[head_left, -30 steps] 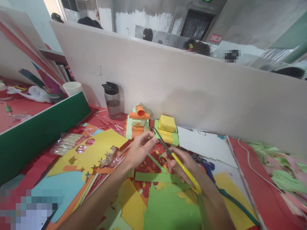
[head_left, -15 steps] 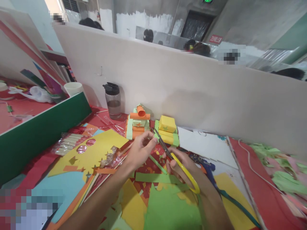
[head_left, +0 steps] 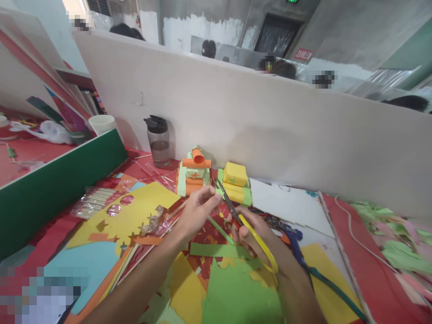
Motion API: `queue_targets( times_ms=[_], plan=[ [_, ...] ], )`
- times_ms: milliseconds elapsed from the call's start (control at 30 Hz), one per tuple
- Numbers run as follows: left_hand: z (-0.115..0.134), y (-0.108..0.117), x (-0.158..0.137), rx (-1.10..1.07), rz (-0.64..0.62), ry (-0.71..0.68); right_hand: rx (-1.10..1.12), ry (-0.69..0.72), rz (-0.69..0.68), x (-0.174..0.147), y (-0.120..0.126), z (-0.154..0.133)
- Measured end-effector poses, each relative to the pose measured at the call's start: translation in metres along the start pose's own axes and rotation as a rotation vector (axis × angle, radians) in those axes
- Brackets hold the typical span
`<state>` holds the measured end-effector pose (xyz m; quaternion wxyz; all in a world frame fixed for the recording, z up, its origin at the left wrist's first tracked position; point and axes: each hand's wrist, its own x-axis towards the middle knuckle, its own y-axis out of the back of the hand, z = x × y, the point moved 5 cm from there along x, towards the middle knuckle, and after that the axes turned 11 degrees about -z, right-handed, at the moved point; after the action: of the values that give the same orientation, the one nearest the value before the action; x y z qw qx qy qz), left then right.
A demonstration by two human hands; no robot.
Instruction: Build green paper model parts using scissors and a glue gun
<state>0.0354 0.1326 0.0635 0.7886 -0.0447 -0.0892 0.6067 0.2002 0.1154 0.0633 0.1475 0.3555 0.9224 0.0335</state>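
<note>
My left hand [head_left: 200, 206] pinches a small light-green paper piece [head_left: 219, 193] between thumb and forefinger. My right hand [head_left: 252, 229] grips a pair of scissors [head_left: 259, 245] with yellow handles, its dark blades pointing up and left, parted, right beside the green piece. Beyond my hands stand an orange and pale-green paper model [head_left: 195, 173] and a yellow and green paper model [head_left: 235, 180] with a star on its front. Below them lie a green paper strip [head_left: 219, 250], a thin green rolled tube [head_left: 221, 230] and a large green sheet [head_left: 241, 292].
A water bottle [head_left: 158, 143] stands by the white partition [head_left: 249, 108]. To the left are yellow paper with cutouts [head_left: 135, 211], packed sticks [head_left: 99, 200] and a green divider [head_left: 64, 184]. A blue glue gun [head_left: 294, 238] lies right, near white board [head_left: 290, 202].
Both hands stay almost in place. The scissors and my right hand have shifted very slightly to the left; the green piece is still pinched in my left hand.
</note>
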Motion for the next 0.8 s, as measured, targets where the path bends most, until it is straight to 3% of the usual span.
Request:
queue_targets(
  times_ms=[300, 567, 667, 800],
  plan=[
    [0.0, 0.0, 0.001, 0.014, 0.004, -0.001, 0.005, -0.07, 0.089, 0.001, -0.002, -0.004],
    [0.002, -0.001, -0.001, 0.026, -0.003, 0.01, 0.038, -0.123, 0.201, 0.003, -0.002, 0.009],
    [0.002, -0.004, -0.001, 0.058, -0.057, 0.035, 0.091, -0.029, 0.244, 0.004, 0.0, 0.0],
    [0.003, -0.012, -0.003, 0.161, -0.228, 0.069, 0.092, 0.117, 0.382, 0.001, 0.01, -0.012]
  ],
)
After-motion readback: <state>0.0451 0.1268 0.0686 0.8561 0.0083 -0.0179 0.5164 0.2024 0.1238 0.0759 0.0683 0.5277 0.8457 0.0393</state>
